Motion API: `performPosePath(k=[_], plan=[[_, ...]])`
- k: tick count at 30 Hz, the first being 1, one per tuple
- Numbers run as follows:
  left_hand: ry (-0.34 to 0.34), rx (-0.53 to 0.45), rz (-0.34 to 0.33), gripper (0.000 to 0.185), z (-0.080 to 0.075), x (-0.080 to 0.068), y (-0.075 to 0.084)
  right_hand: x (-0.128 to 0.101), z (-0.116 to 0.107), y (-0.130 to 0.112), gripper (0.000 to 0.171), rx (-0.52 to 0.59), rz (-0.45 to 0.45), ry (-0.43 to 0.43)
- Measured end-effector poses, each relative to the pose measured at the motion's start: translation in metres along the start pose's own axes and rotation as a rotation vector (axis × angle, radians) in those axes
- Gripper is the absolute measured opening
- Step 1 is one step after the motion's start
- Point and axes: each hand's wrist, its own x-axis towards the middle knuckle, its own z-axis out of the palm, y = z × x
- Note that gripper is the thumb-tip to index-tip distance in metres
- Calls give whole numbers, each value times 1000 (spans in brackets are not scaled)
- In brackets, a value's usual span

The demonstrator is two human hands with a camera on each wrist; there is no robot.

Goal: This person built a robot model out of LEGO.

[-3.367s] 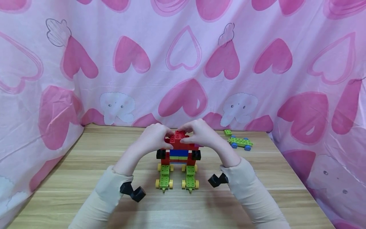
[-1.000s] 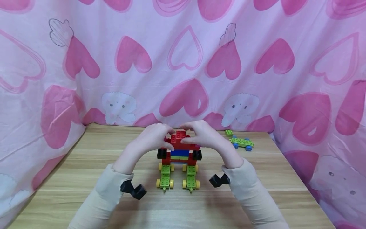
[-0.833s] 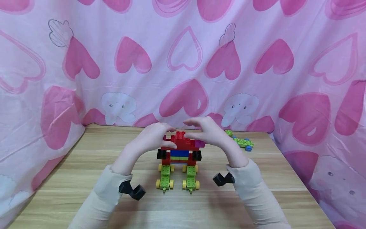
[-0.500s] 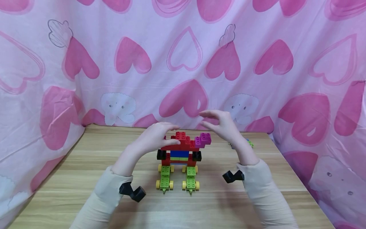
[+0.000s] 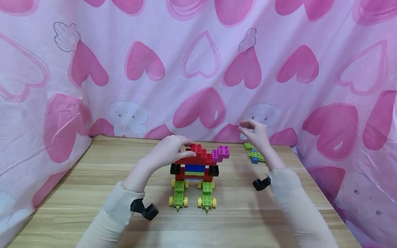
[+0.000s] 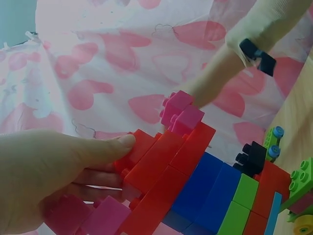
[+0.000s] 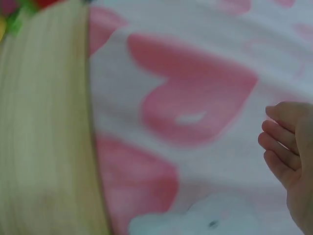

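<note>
A toy brick figure stands upright mid-table on two green wheeled bases (image 5: 206, 199) with yellow wheels. Its body has blue bricks (image 5: 194, 168), black bricks (image 5: 213, 170) at both sides and stepped red bricks (image 5: 201, 155) on top. Magenta bricks (image 5: 223, 151) stick out at the upper right. My left hand (image 5: 167, 151) grips the red bricks at the top, thumb in front and fingers behind; the left wrist view shows more magenta bricks (image 6: 105, 215) under the hand. Raised over the back right of the table, my right hand (image 5: 255, 134) holds nothing, its fingers loosely bent.
At the back right lie a green wheeled base (image 5: 257, 156) with blue wheels, partly behind the right forearm, and a small green brick (image 5: 248, 146). A pink heart-patterned cloth (image 5: 198, 69) hangs behind and beside the wooden table (image 5: 124, 148).
My right hand has let go of the figure's top and moved right, uncovering the magenta bricks. The left hand keeps its place on the red bricks, and the figure stays put.
</note>
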Motion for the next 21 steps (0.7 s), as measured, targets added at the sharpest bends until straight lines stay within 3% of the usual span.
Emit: performPosePath(k=[6, 14, 21], plan=[[16, 15, -7, 41, 2, 0, -1, 3, 7, 41, 31, -35, 112, -73], [14, 7, -39, 42, 1, 0, 0, 4, 14, 78, 44, -44, 265, -206], [2, -9, -50, 40, 2, 0, 2, -4, 20, 106, 46, -111, 262, -261]])
